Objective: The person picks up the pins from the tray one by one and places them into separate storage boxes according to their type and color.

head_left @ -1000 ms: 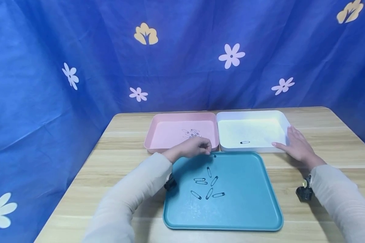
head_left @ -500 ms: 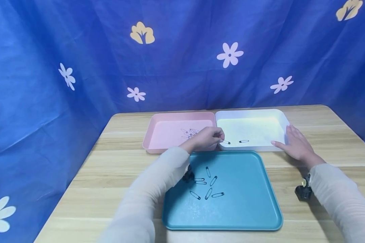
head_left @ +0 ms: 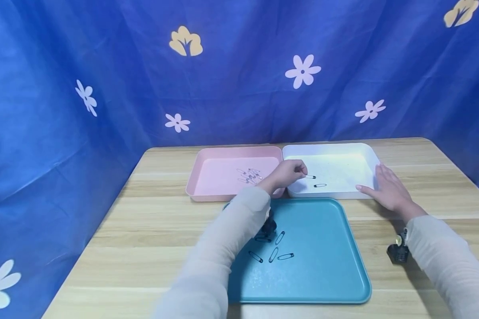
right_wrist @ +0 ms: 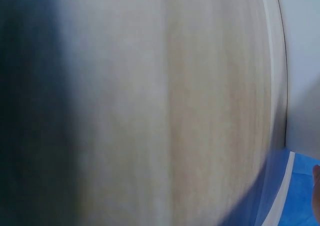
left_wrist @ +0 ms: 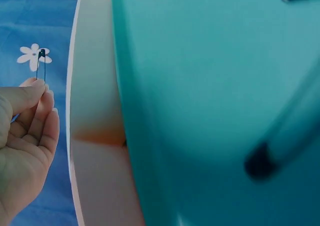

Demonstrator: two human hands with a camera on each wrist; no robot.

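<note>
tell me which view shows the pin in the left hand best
Left wrist: the black safety pin stands sharp, pinched at the left hand fingertips. Head shows it tiny over the white tray. Right wrist shows none.

Even, bright light fills the head view, with soft shadows under the sleeves on the bench (head_left: 143, 221). The white tray (head_left: 367, 153) glares pale yellow inside. The right wrist view is badly blurred, dark on its left. The left wrist view is sharp at the fingers (left_wrist: 37, 98) and smeared at its right.
</note>
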